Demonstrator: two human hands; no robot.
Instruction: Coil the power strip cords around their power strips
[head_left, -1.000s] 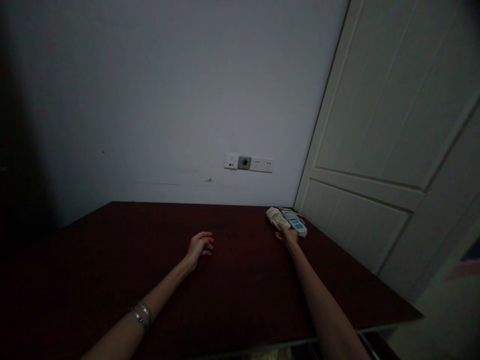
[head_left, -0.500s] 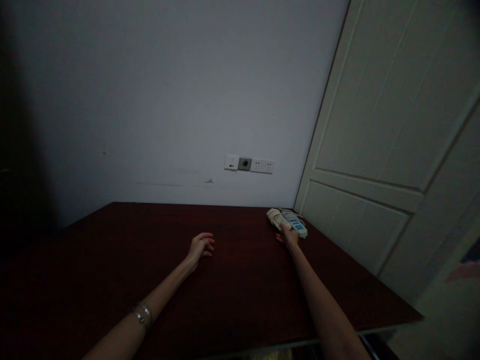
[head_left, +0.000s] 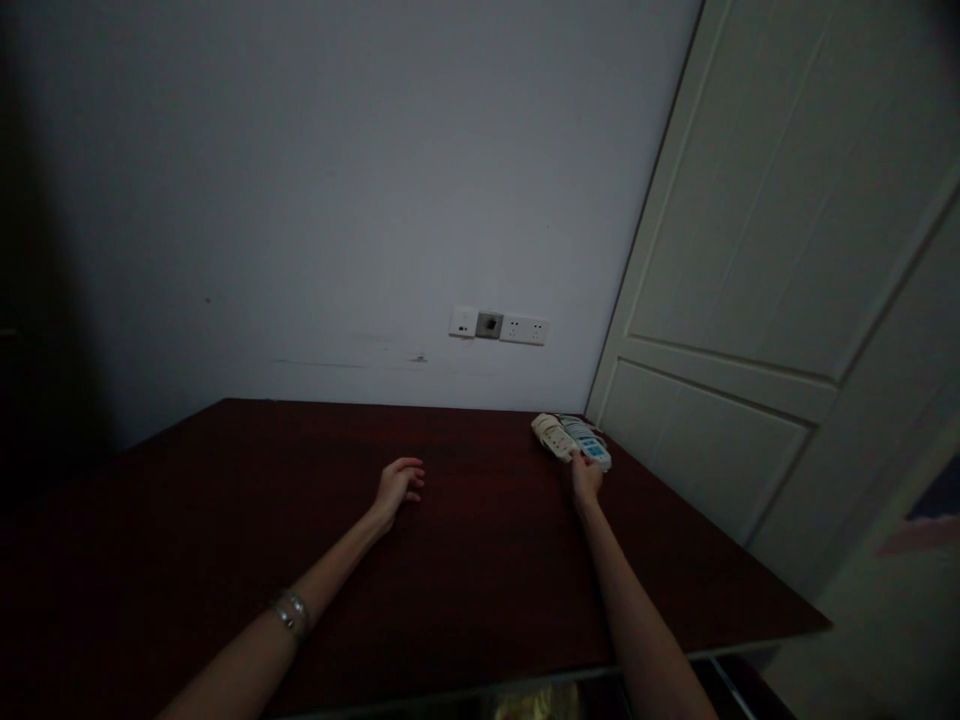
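While a dark red, wood-look surface [head_left: 480,560] spreads beneath, an oblong beige power strip [head_left: 553,435] and a white-and-blue one [head_left: 594,449] lie side by side at its far right. The right grip [head_left: 583,474], at their near ends, seems to be taking hold; whether it clamps anything, I cannot tell. A secure pinch seems needed. The left grip [head_left: 399,480], loosely curled, holds nothing. Since the earlier frame, the right fingers have drawn together.

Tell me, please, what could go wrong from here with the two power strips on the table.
The right hand is at the near ends of the cream power strip and the blue-marked power strip, which lie close alongside each other, so moving one might nudge the other. The cords, apparently wrapped around the strips, could snag or unwind if either is lifted.
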